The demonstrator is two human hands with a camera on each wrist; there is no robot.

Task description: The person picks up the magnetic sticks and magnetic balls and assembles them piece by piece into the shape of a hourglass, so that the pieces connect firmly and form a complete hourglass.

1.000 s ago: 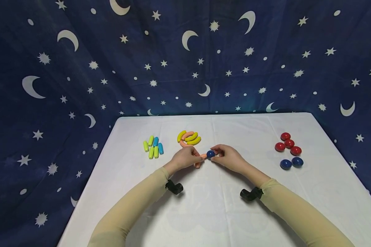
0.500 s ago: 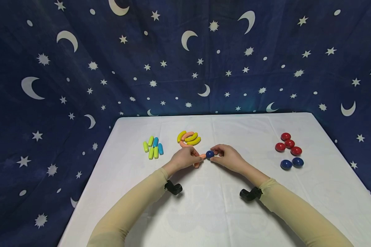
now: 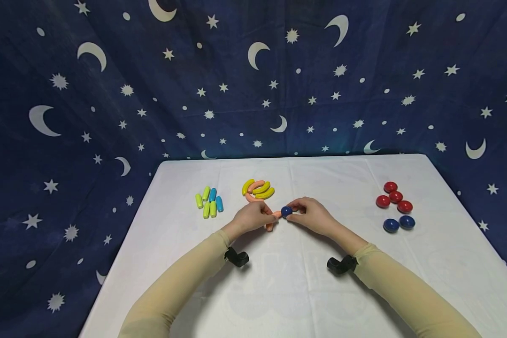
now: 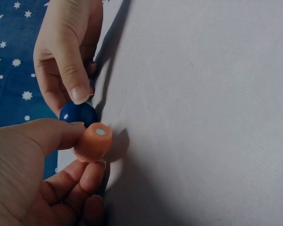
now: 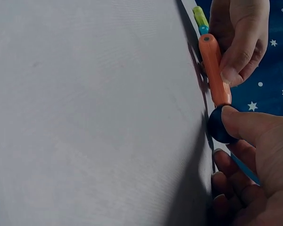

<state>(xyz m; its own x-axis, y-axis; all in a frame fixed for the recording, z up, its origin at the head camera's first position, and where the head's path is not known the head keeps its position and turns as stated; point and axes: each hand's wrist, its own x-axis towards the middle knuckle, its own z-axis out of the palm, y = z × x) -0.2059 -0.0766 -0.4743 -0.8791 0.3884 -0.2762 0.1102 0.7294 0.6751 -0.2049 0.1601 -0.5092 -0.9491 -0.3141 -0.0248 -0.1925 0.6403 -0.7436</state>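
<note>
Over the middle of the table, the left hand pinches an orange piece between thumb and fingers. A dark blue ball is pinched by the right hand and touches the orange piece's right end. In the left wrist view the orange piece shows a pale dot on its near end, with the blue ball behind it. Another orange end shows just below the left hand; how it joins the held piece is partly hidden by the fingers.
Behind the left hand lie yellow and orange curved pieces. Green and light blue short pieces are at the left. Several red ovals and two dark blue ones lie at the right.
The blue ball and the right hand have shifted very slightly left. Both hands keep their holds, and the loose pieces look unmoved.
</note>
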